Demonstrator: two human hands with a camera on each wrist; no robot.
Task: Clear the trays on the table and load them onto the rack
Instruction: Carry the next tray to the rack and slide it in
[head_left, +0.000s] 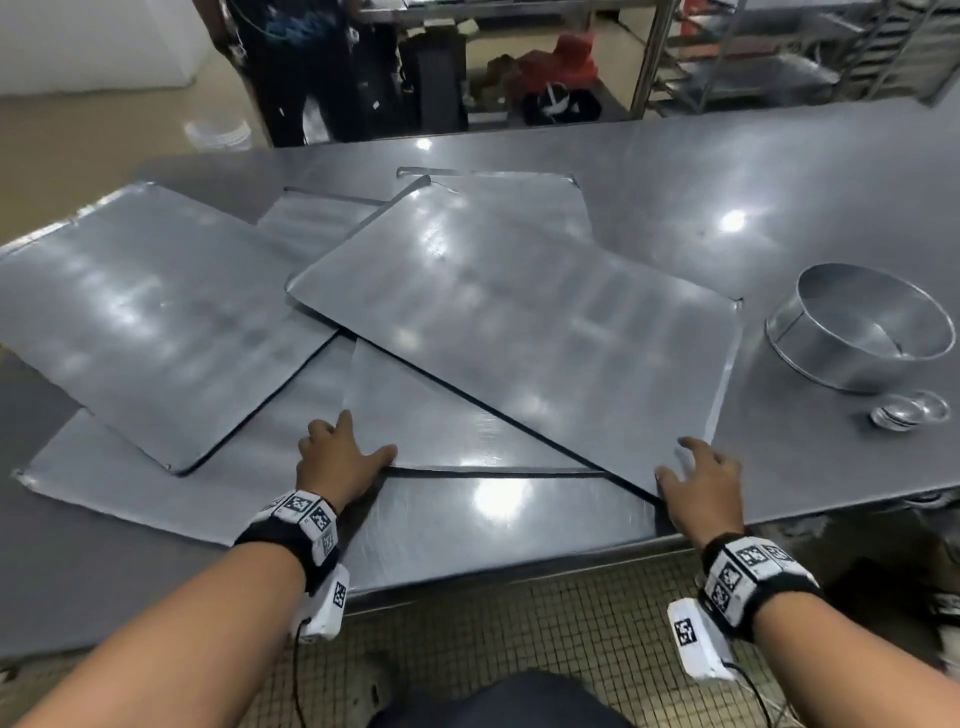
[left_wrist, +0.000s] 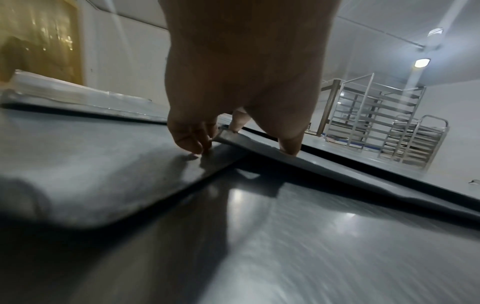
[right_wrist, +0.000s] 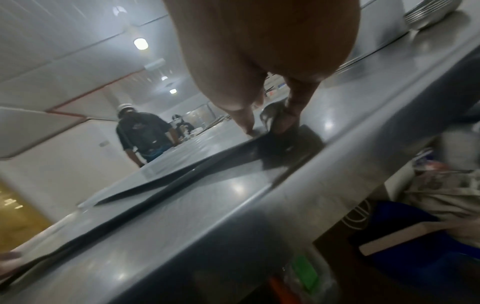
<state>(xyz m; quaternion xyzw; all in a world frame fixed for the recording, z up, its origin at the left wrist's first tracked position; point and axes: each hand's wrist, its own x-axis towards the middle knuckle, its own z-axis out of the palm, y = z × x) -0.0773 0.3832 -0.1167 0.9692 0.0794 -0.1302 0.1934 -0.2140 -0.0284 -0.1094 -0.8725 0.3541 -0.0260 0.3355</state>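
Trays (head_left: 524, 322) overlap on the steel surface (head_left: 779, 182); left hand (head_left: 340, 457) lies spread, fingers relaxed, on a lower tray's edge, right hand (head_left: 698, 480) hovers loose-fingered at the top tray's near corner.

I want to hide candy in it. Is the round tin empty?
Looks empty: the head view shows bare shiny metal inside the round tin. Its near wall hides part of the bottom.

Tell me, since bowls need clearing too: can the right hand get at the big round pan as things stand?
Probably yes. The right hand rests at the top tray's near corner, and only bare table lies between it and the round pan.
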